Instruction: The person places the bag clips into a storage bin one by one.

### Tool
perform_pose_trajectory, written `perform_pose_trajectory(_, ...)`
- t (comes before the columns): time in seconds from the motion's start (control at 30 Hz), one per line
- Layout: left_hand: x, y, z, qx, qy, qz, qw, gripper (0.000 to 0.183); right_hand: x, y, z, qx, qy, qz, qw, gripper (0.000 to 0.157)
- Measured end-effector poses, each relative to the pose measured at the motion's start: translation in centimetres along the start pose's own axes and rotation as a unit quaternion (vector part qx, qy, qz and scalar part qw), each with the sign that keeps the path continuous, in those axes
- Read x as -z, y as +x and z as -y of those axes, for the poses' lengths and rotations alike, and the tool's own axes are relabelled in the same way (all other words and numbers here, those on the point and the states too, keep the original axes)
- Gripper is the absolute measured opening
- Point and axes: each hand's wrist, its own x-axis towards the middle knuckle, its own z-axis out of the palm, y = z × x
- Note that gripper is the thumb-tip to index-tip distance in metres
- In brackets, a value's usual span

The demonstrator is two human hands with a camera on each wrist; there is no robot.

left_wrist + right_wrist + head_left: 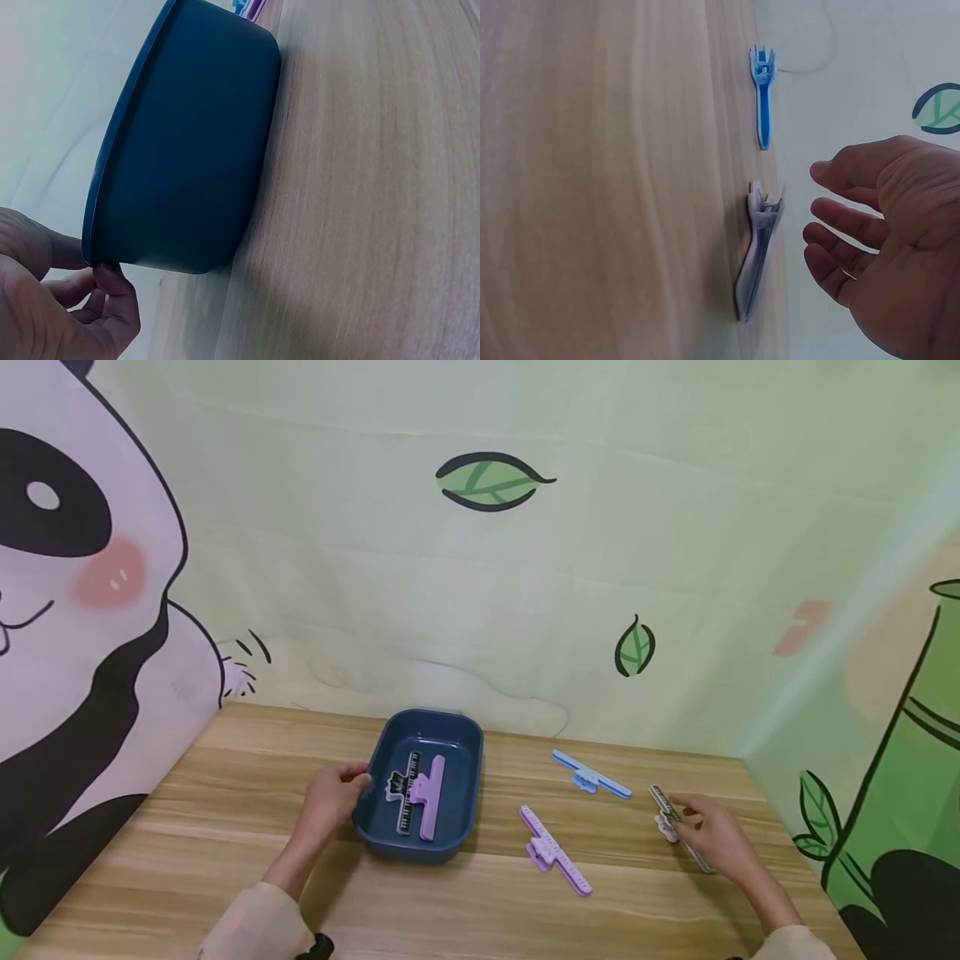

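At the left, my left hand [333, 797] pinches the rim of a dark blue rectangular basin [472, 785] between thumb and fingers; the left wrist view shows this grip at the basin's edge [94, 217]. Inside the basin lie a black-and-clear bag clip [405, 817] with a piano-key pattern and a purple bag clip [432, 810], side by side. My right hand [716, 839] hovers over another patterned clip [664, 827], partly covering it in the head view. Its fingers are loosely bent, with a gap to that clip [756, 255] in the right wrist view.
On the wooden table [480, 918], a second purple clip [557, 852] lies right of the basin. A light blue clip [592, 775] lies farther back. Behind the table hangs a pale green backdrop [360, 568] with a panda and leaves printed on it.
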Motion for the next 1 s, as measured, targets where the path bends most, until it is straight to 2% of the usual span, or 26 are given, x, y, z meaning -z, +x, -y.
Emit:
perform_pose_trajectory(0.27, -0.2, 0.1, 0.3, 0.005, -0.004, 0.004, 1.0000, 0.032, -0.6, -0.1, -0.9, -0.001, 0.003, 0.011, 1.000, 0.039)
perform_pose_trajectory(0.4, -0.3, 0.0, 0.3, -0.008, 0.003, 0.000, 1.0000, 0.031, -0.8, -0.2, -1.4, -0.004, 0.021, 0.020, 1.000, 0.038)
perform_pose_trajectory(0.57, -0.2, 0.0, 0.3, -0.027, 0.006, -0.009, 0.9996, 0.030, -1.2, -0.2, -2.0, 0.023, 0.030, 0.019, 0.999, 0.037)
perform_pose_trajectory(1.0, -0.2, 0.1, 0.3, -0.022, -0.001, -0.010, 0.9997, 0.029, -1.7, 0.2, -3.0, 0.088, -0.015, 0.017, 0.996, 0.042)
